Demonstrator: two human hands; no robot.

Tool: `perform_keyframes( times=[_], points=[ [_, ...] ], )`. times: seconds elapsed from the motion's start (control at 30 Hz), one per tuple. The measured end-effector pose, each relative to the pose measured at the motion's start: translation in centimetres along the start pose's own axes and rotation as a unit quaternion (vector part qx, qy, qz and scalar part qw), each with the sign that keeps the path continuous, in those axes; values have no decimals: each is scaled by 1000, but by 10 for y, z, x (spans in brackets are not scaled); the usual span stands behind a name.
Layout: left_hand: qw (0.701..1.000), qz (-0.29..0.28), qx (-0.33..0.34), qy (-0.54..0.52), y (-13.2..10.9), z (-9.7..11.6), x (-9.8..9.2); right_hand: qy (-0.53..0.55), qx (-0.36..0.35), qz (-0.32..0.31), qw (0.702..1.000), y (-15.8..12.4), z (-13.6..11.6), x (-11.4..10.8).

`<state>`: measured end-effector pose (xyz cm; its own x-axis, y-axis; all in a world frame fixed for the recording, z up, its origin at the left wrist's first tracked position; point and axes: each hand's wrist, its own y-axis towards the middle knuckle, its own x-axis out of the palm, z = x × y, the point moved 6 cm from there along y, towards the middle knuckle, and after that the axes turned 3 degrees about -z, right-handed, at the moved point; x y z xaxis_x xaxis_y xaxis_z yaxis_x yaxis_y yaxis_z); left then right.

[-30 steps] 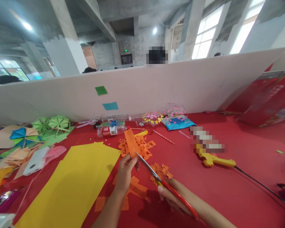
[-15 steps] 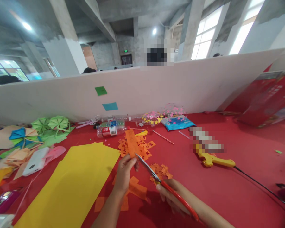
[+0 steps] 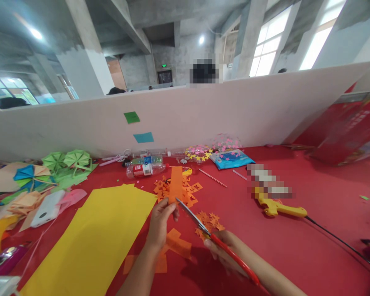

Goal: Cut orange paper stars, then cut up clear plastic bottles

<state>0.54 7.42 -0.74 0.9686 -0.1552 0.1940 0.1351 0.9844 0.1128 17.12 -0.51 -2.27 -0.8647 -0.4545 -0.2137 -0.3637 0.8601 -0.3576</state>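
Observation:
My left hand (image 3: 159,224) pinches the lower end of an orange paper strip (image 3: 176,184) and holds it upright above the red table (image 3: 296,238). My right hand (image 3: 225,250) grips red-handled scissors (image 3: 209,234); their blade tips touch the strip's base just right of my left fingers. Orange cut-out stars (image 3: 210,221) lie under the blades. More orange scraps (image 3: 191,191) lie behind the strip, and orange offcuts (image 3: 177,243) lie below my left wrist.
A large yellow sheet (image 3: 92,238) lies at left. Folded paper fans (image 3: 64,161), a white phone (image 3: 46,209), plastic bottles (image 3: 144,169), a blue packet (image 3: 231,159) and a yellow glue gun (image 3: 280,209) with its cord are spread about. A white partition (image 3: 203,111) backs the table.
The orange strip has turned from leaning left to standing nearly upright. My left hand shifted slightly; the scissors stay at the strip's base.

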Motion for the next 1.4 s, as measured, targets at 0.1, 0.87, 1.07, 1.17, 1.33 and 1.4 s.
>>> perform_keyframes(
  times=[0.1, 0.87, 1.07, 1.17, 1.33, 1.4],
  points=[
    [999, 26, -9, -34, 2, 1, -3, -12, 3, 16, 1000, 0, -1, -2],
    [1000, 13, 23, -6, 5, -1, -11, -53, -57, -45, 996, -3, -6, -2],
    [1000, 1, 18, 15, 4, -1, -11, -55, -66, -41, 995, -2, -7, -2],
    [1000, -4, 16, 18, 6, -1, -10, -51, -54, -47, 996, -2, -6, -2],
    [1000, 1, 10, 16, 7, -1, -10, -52, -50, -47, 996, -3, -7, -2],
    [1000, 6, 11, 14, 7, -1, -11, -53, -58, -43, 996, -3, -8, -3]
  ],
)
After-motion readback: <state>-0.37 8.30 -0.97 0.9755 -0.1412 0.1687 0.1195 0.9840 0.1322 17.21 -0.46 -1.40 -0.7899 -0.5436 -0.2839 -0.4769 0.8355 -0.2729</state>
